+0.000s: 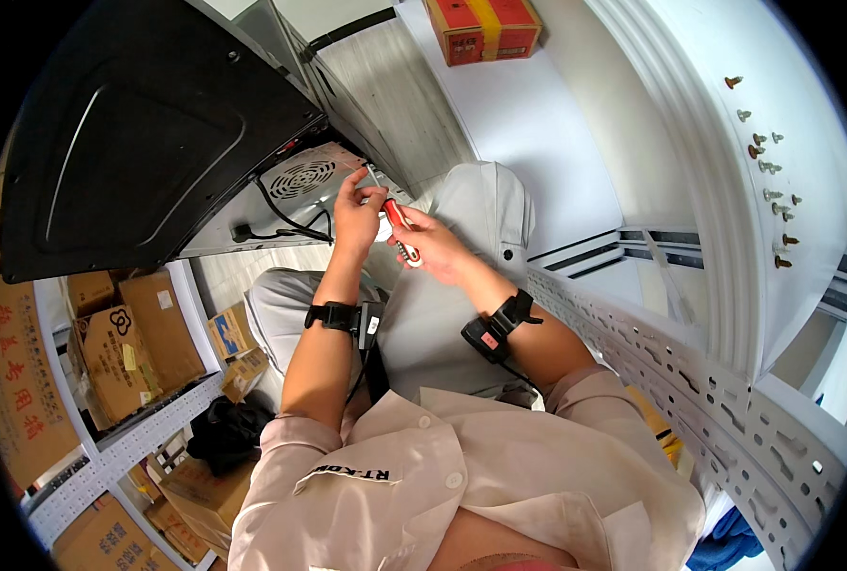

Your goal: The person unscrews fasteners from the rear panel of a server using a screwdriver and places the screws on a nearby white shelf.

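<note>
My right hand is wrapped round the red and white handle of a screwdriver. Its metal shaft points up and away, toward the edge of an appliance's metal back panel. The fingers of my left hand are closed at the shaft near the tip; the tip and any screw there are too small to make out. That panel has a round vent grille and a black power cord. A large black cover forms the appliance's left side.
Several loose screws lie on the white surface at the right. A red carton with yellow tape sits at the far end. Cardboard boxes fill the left shelving, near a black bag. Perforated metal rails run along my right.
</note>
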A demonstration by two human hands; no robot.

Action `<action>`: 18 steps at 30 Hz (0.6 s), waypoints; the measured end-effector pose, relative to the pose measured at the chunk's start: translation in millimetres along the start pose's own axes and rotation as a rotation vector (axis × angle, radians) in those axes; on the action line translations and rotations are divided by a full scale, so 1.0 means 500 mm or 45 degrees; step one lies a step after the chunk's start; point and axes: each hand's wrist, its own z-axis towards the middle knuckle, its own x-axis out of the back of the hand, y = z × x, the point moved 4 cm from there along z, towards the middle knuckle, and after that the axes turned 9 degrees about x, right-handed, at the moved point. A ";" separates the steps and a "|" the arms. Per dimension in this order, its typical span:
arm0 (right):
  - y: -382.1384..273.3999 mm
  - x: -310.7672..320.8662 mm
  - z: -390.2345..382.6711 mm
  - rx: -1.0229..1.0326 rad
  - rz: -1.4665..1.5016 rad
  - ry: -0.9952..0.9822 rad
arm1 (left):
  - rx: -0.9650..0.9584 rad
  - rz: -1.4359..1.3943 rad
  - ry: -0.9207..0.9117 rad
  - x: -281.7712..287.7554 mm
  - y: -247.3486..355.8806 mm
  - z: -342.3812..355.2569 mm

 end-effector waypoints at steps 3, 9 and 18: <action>-0.001 -0.001 -0.001 0.006 0.003 0.005 | 0.021 -0.013 -0.004 0.002 0.000 0.001; 0.007 0.007 0.008 0.074 -0.018 -0.003 | 0.085 -0.030 -0.008 0.007 0.002 0.002; 0.006 0.006 0.010 0.207 -0.144 0.124 | 0.155 0.025 0.060 -0.002 0.003 0.005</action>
